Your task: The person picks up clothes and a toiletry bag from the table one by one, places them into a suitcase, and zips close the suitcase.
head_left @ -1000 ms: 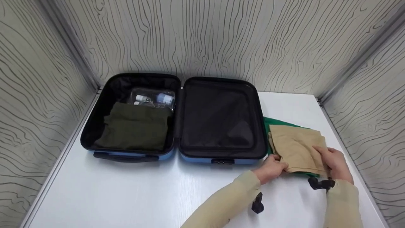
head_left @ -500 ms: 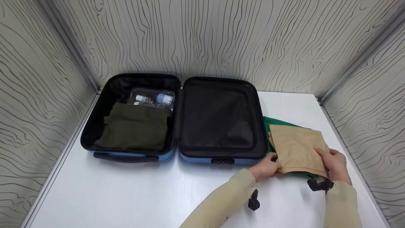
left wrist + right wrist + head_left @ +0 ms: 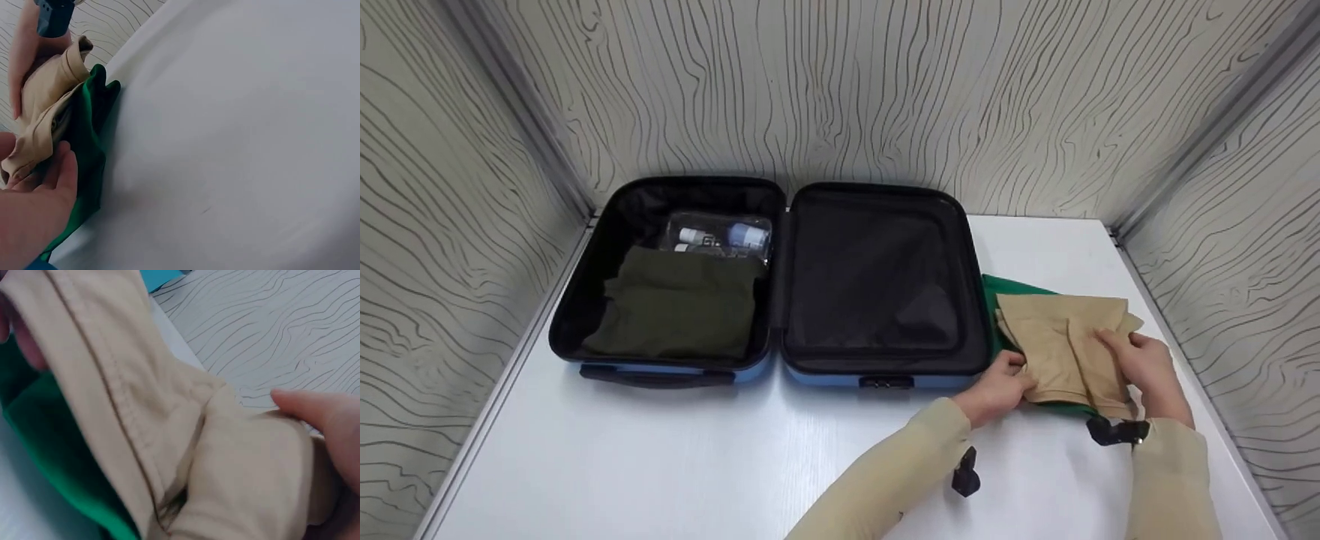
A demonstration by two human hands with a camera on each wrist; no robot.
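A folded pair of beige pants (image 3: 1054, 349), with a stitched waistband and what looks like a button in the left wrist view, lies on a green cloth (image 3: 1011, 287) to the right of the suitcase. My left hand (image 3: 994, 390) pinches the near left corner, thumb above and fingers underneath. On the right side, my right hand (image 3: 1149, 371) grips the pants with its thumb on top; its other fingers are mostly hidden beneath. A vertical crease runs through the fabric between the hands. In the right wrist view, the beige fabric (image 3: 247, 467) bulges beside the thumb.
An open blue suitcase (image 3: 787, 315) with black lining stands at the back of the white table (image 3: 660, 457). Its left half holds a folded dark green garment (image 3: 679, 304) and a clear pouch (image 3: 720, 234) of small bottles. Patterned walls enclose the table's back and sides.
The right part of the beige pants, flat half a second ago, is now pushed inward into an upright crease. My right hand has shifted slightly left and away from me; my left hand keeps its corner.
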